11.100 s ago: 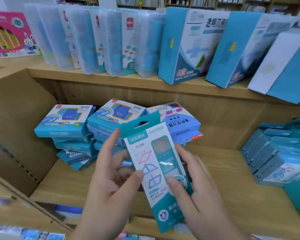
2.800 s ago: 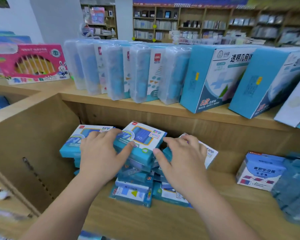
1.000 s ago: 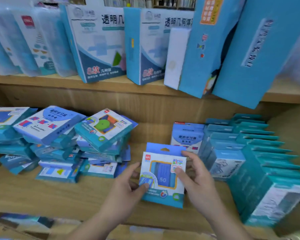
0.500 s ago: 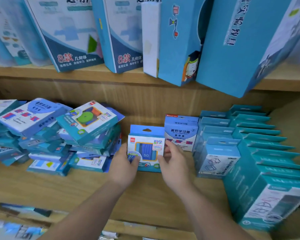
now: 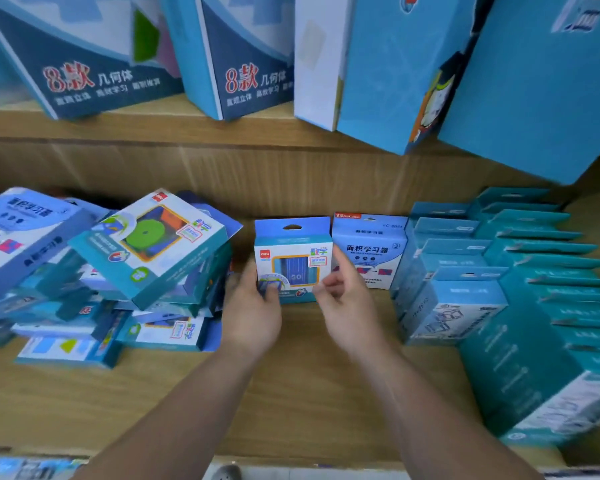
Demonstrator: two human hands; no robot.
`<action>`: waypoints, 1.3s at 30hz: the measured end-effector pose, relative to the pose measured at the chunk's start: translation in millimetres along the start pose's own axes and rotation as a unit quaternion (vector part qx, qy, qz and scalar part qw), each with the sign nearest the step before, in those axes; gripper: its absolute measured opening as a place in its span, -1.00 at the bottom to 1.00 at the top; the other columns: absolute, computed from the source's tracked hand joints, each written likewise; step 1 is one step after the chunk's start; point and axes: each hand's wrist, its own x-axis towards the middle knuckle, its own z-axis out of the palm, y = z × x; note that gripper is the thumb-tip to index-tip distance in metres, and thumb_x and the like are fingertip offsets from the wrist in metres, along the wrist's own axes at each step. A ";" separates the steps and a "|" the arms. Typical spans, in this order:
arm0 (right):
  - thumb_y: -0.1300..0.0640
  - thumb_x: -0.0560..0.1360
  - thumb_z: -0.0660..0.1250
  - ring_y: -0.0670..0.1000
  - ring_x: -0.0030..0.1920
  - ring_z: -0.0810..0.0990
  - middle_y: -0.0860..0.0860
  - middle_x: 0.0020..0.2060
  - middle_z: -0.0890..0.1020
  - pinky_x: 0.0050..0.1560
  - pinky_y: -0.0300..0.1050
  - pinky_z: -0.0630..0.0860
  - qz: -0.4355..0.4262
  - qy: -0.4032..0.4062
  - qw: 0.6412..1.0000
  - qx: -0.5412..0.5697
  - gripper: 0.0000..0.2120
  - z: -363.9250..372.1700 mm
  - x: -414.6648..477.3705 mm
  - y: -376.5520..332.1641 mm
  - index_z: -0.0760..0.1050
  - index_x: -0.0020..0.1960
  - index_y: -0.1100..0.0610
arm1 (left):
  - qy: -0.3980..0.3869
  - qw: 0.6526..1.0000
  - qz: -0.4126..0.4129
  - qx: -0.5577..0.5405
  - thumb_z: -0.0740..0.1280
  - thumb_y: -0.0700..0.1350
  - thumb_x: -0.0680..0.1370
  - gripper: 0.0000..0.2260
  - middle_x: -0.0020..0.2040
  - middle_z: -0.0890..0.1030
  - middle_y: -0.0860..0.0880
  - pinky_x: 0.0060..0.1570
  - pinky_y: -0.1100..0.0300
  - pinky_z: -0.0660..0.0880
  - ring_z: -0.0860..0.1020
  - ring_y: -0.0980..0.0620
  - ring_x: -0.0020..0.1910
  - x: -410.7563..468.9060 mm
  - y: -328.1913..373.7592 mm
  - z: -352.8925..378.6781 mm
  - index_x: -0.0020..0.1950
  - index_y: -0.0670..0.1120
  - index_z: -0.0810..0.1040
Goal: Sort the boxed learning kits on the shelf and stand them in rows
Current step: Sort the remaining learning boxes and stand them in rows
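Our left hand (image 5: 253, 308) pinches the upright kit (image 5: 293, 261) at the shelf's (image 5: 291, 393) back edge; our right hand (image 5: 347, 296) curls loosely, empty (apparently). Right-end rows (image 5: 520, 271) stand; the left-end heap (image 5: 146, 258) waits.

We are stretching both bare arms forward, our left hand (image 5: 253, 306) pinching a small blue cardboard box (image 5: 293, 251), our right hand (image 5: 347, 303) hovering beside it, fingers loosely curled.

Bare shelf board (image 5: 291, 403) lies open in the near middle. A jumbled pile (image 5: 118, 271) blocks the left, teal box rows (image 5: 520, 292) the right, a standing kit (image 5: 293, 244) and light-blue box (image 5: 369, 251) the far end.
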 end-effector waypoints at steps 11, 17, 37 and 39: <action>0.24 0.56 0.34 -0.21 0.14 0.55 -0.16 0.16 0.53 0.17 -0.27 0.45 0.016 0.019 0.999 0.038 -0.47 8.9 -5.8 1.0 0.28 0.45 -0.05 | -0.082 0.992 0.024 -0.090 0.21 0.05 0.47 -0.36 0.40 0.47 0.10 0.38 -0.12 0.41 0.42 0.05 0.42 16.0 -9.4 -0.7 0.55 0.27 0.15; 0.19 0.55 0.35 -0.16 0.19 0.54 -0.13 0.20 0.55 0.22 -0.21 0.47 0.010 0.027 1.000 0.009 -0.53 3.0 -5.4 4.9 0.36 0.41 -0.07 | -0.088 0.992 0.032 -0.083 0.21 0.09 0.44 -0.33 0.41 0.46 0.09 0.38 -0.14 0.41 0.42 0.03 0.42 19.5 -14.0 0.1 0.56 0.28 0.12; 0.11 0.54 0.39 -0.10 0.05 0.60 -0.12 0.15 0.57 0.07 -0.17 0.50 -0.002 -0.048 0.998 0.035 -0.72 6.3 -9.1 -20.1 0.50 0.21 -0.12 | -0.009 0.996 0.087 0.000 0.35 -0.09 0.58 -0.56 0.30 0.48 0.14 0.28 0.16 0.44 0.47 0.29 0.23 -83.0 6.6 -76.4 0.43 0.17 0.36; 0.12 0.54 0.40 -0.13 -0.03 0.61 -0.08 0.06 0.62 0.01 -0.24 0.47 -0.019 -0.053 0.997 0.059 -0.78 14.7 -14.5 -33.9 0.52 0.11 -0.15 | 0.017 0.992 0.122 0.001 0.34 -0.07 0.58 -0.67 0.19 0.51 0.21 0.16 0.25 0.48 0.51 0.27 0.17 -91.8 13.5 -93.1 0.32 0.18 0.46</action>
